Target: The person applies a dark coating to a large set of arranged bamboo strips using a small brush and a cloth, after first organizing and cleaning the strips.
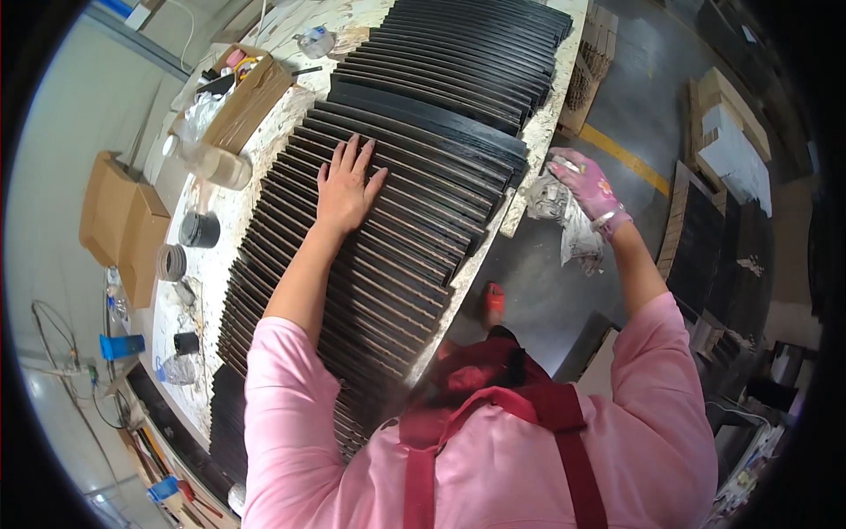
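Observation:
Many long, thin black slats (370, 282) lie side by side in a dense row across the paint-stained white table (557, 106). One wider black board (423, 119) lies across the row's upper part. My bare left hand (348, 189) rests on the slats just below that board, palm down with its fingers spread. Off the table's right edge, my right hand (589, 187) wears a pink glove with a flower on it. Its fingers are closed on a crumpled grey-white rag (577, 231), which hangs over the floor.
Along the table's left side stand a cardboard box of supplies (242, 106), a clear bottle (211, 165), a dark jar (199, 230) and a small clear container (179, 370). An open carton (123, 220) sits beyond the edge. More dark boards (705, 234) are stacked at right.

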Demonstrator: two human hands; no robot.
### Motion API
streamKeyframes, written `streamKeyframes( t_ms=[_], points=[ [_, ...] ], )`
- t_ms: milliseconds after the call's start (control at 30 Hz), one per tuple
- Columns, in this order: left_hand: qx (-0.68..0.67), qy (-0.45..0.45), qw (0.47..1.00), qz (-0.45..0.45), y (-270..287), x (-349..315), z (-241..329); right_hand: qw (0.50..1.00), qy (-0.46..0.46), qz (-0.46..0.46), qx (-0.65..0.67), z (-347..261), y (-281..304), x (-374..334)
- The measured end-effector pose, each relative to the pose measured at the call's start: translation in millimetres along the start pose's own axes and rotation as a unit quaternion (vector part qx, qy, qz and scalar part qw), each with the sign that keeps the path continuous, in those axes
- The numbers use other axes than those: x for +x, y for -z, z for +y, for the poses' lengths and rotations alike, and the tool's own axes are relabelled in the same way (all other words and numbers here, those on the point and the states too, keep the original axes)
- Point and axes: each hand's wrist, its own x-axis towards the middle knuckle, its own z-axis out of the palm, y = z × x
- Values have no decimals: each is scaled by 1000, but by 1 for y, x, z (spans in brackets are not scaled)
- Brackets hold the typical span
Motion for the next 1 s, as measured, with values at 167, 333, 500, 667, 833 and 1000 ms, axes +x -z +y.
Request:
streamKeyframes(
  t_ms=[167, 333, 500, 667, 833, 1000],
  points=[
    [-20, 19, 997, -77, -2, 15, 10, 999, 7, -33, -41, 19, -11, 35],
    [-5, 31, 994, -109, 0, 19, 8, 998, 4, -62, -14, 10, -16, 43],
    [-11, 38, 992, -122, 8, 25, 16, 997, -14, -63, 52, 14, -16, 43],
    [-53, 15, 998, -23, -4, 32, 25, 997, 56, 24, -41, 13, -26, 40],
    [-33, 11, 998, -56, -6, 35, 29, 990, 133, 40, 7, 17, -25, 30],
    [-34, 23, 997, -66, -4, 36, 32, 980, 190, 37, -50, 16, -19, 31]
  ],
)
